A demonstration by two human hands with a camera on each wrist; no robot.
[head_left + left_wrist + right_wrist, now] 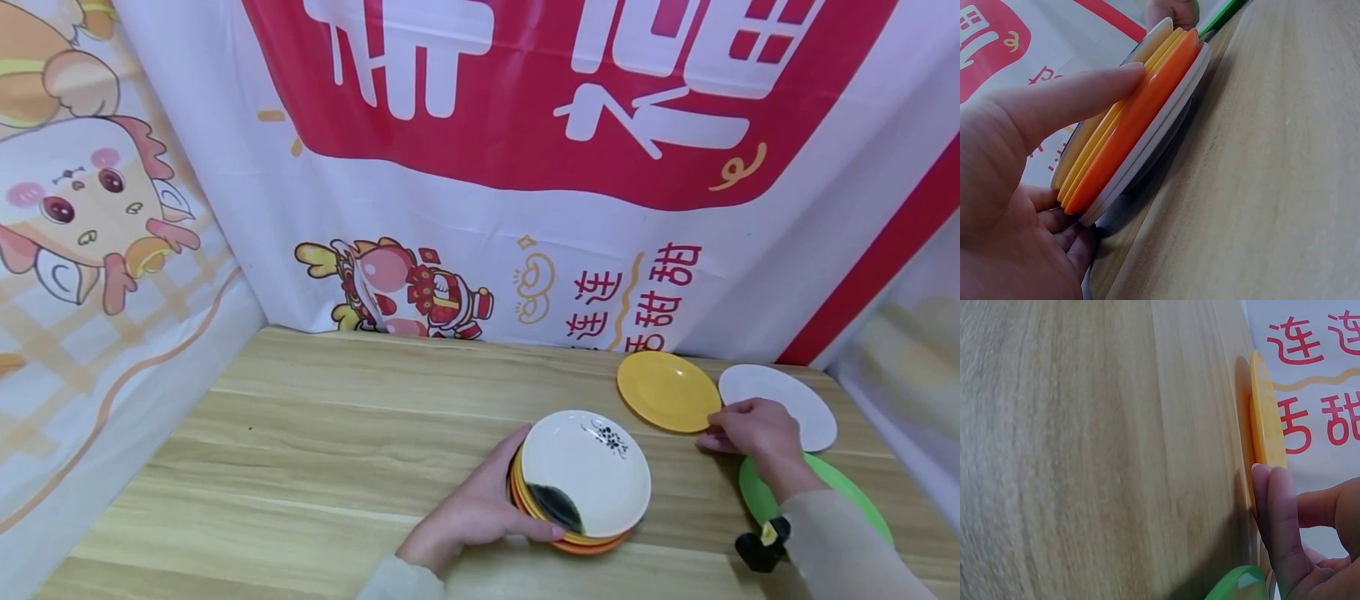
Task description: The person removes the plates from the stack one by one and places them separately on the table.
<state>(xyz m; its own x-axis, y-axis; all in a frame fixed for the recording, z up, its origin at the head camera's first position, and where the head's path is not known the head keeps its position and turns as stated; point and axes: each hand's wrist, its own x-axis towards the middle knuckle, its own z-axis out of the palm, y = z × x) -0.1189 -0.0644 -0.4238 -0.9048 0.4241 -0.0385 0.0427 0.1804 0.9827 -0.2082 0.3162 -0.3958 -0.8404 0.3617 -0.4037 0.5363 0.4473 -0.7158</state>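
Note:
My left hand [480,508] grips a stack of small round plates from its left side, thumb along the rims and fingers toward the underside. On top lies a white plate [592,471] with a black flower print and a dark leaf shape. The left wrist view shows yellow rims, an orange plate [1141,122] and white plates [1154,140] below it. Over at the right, my right hand [757,433] pinches the near right rim of a yellow plate [663,392]. In the right wrist view that plate appears edge-on, close over the tabletop.
A white plate [780,400] lies at the back right, partly behind my right hand. Beneath my right forearm is a green plate [847,492]. A printed cloth [465,217] hangs along the back edge of the wooden table [300,450], with another cloth at the left.

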